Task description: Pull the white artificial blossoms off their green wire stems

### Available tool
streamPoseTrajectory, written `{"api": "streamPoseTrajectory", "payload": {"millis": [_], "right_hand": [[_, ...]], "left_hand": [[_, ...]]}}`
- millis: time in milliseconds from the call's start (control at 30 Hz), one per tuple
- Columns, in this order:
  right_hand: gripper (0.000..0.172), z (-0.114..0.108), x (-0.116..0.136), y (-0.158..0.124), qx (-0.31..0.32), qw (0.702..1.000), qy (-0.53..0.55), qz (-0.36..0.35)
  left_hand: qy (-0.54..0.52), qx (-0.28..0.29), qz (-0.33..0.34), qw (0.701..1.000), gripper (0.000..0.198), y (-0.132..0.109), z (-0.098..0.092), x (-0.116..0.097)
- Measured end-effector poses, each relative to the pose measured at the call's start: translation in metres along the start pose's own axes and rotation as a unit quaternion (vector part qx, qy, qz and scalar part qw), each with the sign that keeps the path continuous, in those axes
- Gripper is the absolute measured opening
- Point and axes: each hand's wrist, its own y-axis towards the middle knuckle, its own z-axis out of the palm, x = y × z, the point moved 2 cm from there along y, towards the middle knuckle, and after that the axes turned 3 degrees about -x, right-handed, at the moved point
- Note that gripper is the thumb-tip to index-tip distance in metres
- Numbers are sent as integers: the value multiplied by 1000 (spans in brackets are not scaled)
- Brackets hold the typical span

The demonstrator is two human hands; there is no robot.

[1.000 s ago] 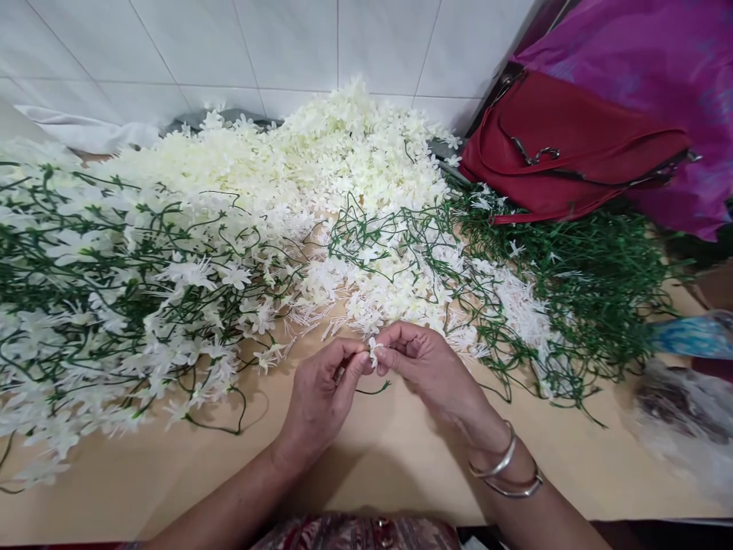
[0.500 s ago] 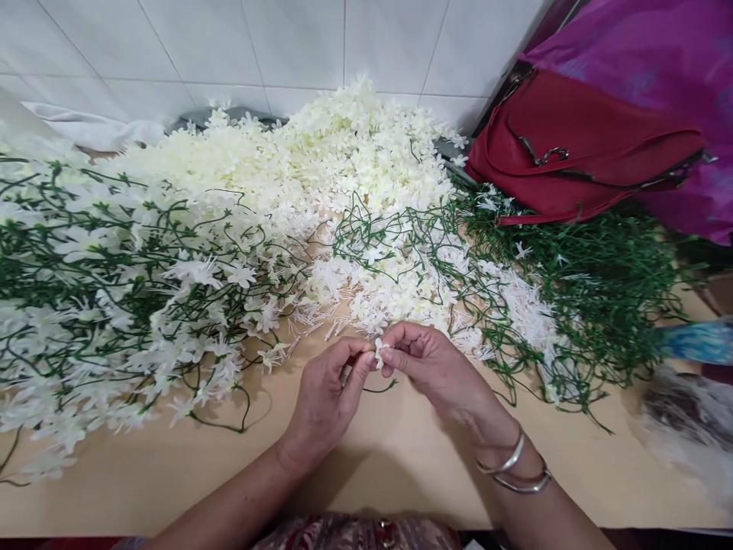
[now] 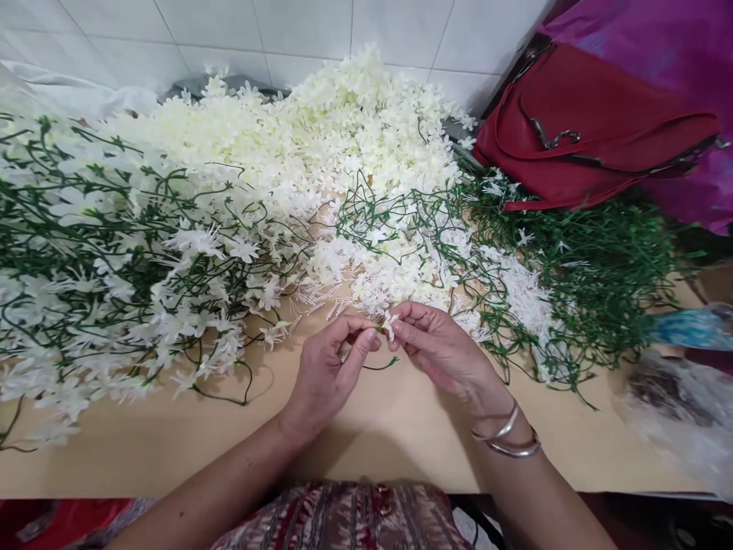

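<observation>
Over the near middle of the table, my two hands meet fingertip to fingertip. A small white artificial flower (image 3: 389,325) is pinched between the thumb and forefinger of my right hand (image 3: 438,347). My left hand (image 3: 332,367) pinches a thin green stem (image 3: 380,367), whose branched end shows below the fingers. The stem's tip reaches the base of the flower. Just beyond my fingers lies a heap of loose white petals (image 3: 395,275) with tangled green stems over it.
Assembled white flowers on green stems (image 3: 143,267) cover the left side. A tall pile of cream blossoms (image 3: 343,130) stands against the tiled wall (image 3: 309,27). At right lie bare green stems (image 3: 607,267), a red handbag (image 3: 595,122) and a clear plastic bag (image 3: 681,412).
My hands have drawn slightly apart, and the flower has turned and shows its petals more plainly. The whole view has shifted, so the table appears higher.
</observation>
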Motion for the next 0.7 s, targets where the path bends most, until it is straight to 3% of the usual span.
{"api": "streamPoseTrajectory", "payload": {"millis": [700], "right_hand": [[28,4,-4,-1,36,995,89,-1]], "left_hand": [[-43,3,-20,999,15,-1,1,6]]}}
